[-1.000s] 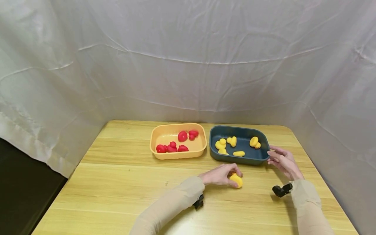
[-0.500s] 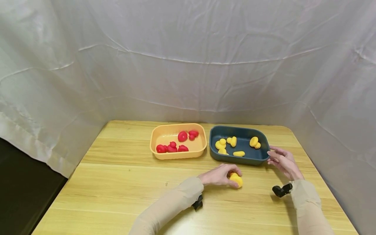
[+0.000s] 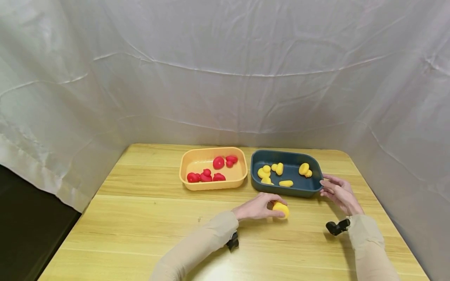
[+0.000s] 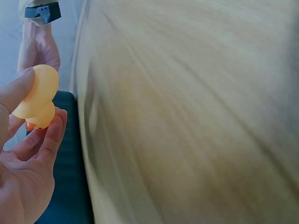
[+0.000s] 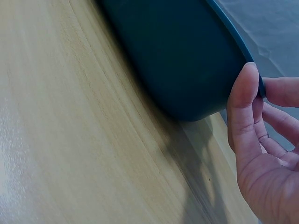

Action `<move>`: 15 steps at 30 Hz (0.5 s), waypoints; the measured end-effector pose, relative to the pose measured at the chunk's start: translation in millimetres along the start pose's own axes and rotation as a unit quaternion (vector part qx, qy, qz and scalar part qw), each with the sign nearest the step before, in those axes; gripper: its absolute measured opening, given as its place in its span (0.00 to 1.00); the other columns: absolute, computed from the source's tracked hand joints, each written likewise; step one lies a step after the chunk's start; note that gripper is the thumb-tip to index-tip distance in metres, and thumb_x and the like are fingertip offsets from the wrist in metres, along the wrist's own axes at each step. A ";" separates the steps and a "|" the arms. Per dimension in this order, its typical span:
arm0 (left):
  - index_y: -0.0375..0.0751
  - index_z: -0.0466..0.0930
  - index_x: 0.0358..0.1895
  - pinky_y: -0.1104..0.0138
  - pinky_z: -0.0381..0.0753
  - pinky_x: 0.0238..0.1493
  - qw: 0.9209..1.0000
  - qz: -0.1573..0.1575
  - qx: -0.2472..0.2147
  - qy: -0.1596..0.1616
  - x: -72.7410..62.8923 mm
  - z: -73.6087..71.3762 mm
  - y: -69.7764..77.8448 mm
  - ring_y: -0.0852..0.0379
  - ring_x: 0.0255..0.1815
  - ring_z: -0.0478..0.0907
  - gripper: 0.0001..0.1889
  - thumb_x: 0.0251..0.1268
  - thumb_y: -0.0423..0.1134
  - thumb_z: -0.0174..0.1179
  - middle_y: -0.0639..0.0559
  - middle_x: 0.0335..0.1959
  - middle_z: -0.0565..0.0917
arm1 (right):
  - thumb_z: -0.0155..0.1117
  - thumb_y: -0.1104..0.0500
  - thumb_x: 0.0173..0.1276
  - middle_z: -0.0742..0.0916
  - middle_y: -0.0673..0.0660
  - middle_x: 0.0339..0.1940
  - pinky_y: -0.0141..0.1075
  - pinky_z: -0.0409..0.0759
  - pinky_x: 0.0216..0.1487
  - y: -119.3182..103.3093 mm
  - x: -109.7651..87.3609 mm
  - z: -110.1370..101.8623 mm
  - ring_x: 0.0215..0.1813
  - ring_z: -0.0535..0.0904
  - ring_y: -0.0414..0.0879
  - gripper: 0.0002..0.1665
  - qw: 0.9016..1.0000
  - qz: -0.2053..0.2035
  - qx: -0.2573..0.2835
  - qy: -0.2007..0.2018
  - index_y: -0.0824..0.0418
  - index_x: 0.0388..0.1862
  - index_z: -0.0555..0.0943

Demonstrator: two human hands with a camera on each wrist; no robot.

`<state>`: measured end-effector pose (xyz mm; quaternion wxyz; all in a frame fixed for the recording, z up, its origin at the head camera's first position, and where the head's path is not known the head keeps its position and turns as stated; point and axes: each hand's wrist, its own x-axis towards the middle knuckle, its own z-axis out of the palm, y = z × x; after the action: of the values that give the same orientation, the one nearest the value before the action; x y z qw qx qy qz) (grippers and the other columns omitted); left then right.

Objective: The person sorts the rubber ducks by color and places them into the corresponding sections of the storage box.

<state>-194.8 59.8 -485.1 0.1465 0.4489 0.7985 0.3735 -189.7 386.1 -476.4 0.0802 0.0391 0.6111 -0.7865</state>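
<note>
My left hand [image 3: 258, 206] pinches a yellow rubber duck [image 3: 282, 211] between thumb and fingers, in front of the dark blue bin [image 3: 309, 192]. In the left wrist view the duck [image 4: 44, 88] shows an orange beak and seems held just off the table. My right hand [image 3: 341, 195] grips the bin's right front corner. The right wrist view shows its thumb [image 5: 244, 88] against the rim of the bin [image 5: 187, 60], with a finger on the other side. Several yellow ducks [image 3: 264, 172] lie inside that bin, some tipped over.
Left of the blue bin stands a light orange bin [image 3: 211, 185] holding several red ducks [image 3: 206, 176]. Both bins are near the back edge of the wooden table [image 3: 140, 218]. A pale curtain [image 3: 225, 97] hangs behind and along the sides.
My left hand, with the duck, has shifted slightly away from me and to the left, after staying nearly still. The right hand and both bins have not moved.
</note>
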 end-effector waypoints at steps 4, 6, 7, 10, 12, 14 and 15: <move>0.41 0.78 0.64 0.85 0.76 0.52 1.000 -0.001 -0.007 0.004 -2.1 -3.8 2.0 0.73 0.45 0.76 0.21 0.73 0.45 0.62 0.53 0.52 0.85 | 0.57 0.68 0.75 0.88 0.50 0.32 0.30 0.87 0.34 -0.1 0.1 -0.1 0.31 0.84 0.40 0.15 1.000 0.001 -0.001 0.001 0.50 0.49 0.84; 0.40 0.78 0.64 0.85 0.77 0.53 1.000 -0.001 -0.021 0.008 -3.0 -5.8 3.1 0.73 0.47 0.77 0.21 0.73 0.43 0.61 0.52 0.52 0.85 | 0.57 0.68 0.75 0.88 0.50 0.32 0.30 0.87 0.34 -0.1 0.2 -0.1 0.31 0.84 0.40 0.15 1.000 0.001 -0.003 0.002 0.50 0.49 0.84; 0.40 0.78 0.64 0.85 0.77 0.54 1.000 0.000 -0.025 0.011 -3.4 -6.7 3.3 0.73 0.48 0.78 0.20 0.73 0.42 0.61 0.51 0.52 0.85 | 0.57 0.68 0.75 0.88 0.50 0.33 0.30 0.87 0.34 0.0 0.3 -0.1 0.31 0.84 0.40 0.15 1.000 0.001 -0.003 0.002 0.50 0.49 0.84; 0.40 0.79 0.62 0.83 0.79 0.56 0.999 0.000 -0.047 0.025 -5.0 -10.3 4.8 0.71 0.49 0.79 0.19 0.71 0.40 0.62 0.50 0.53 0.85 | 0.57 0.68 0.75 0.88 0.50 0.33 0.29 0.87 0.34 0.2 0.7 -0.1 0.31 0.84 0.40 0.15 1.000 0.001 -0.003 0.002 0.50 0.48 0.84; 0.40 0.80 0.61 0.82 0.79 0.56 0.998 -0.001 -0.059 0.035 -6.7 -13.2 6.7 0.70 0.49 0.79 0.19 0.70 0.39 0.63 0.50 0.52 0.85 | 0.57 0.68 0.75 0.87 0.50 0.33 0.29 0.87 0.34 0.4 0.8 -0.2 0.31 0.84 0.40 0.15 1.000 0.000 -0.005 0.002 0.50 0.48 0.84; 0.40 0.80 0.60 0.81 0.80 0.57 0.996 -0.006 -0.076 0.041 -8.4 -16.5 9.3 0.70 0.49 0.79 0.18 0.69 0.38 0.64 0.50 0.53 0.85 | 0.57 0.68 0.75 0.87 0.50 0.33 0.29 0.87 0.33 0.6 0.8 -0.2 0.31 0.84 0.39 0.15 1.000 -0.001 -0.005 0.002 0.50 0.48 0.84; 0.41 0.81 0.60 0.81 0.80 0.56 0.996 -0.009 -0.080 0.044 -9.2 -18.0 10.2 0.70 0.49 0.79 0.18 0.69 0.38 0.65 0.50 0.53 0.85 | 0.57 0.68 0.75 0.87 0.50 0.33 0.29 0.87 0.33 0.6 0.7 -0.2 0.31 0.84 0.39 0.15 1.000 -0.002 -0.005 0.002 0.50 0.48 0.84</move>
<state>-193.7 47.1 -466.4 0.1498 0.4116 0.7757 0.4543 -190.4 386.1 -477.1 0.0779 0.0393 0.6152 -0.7835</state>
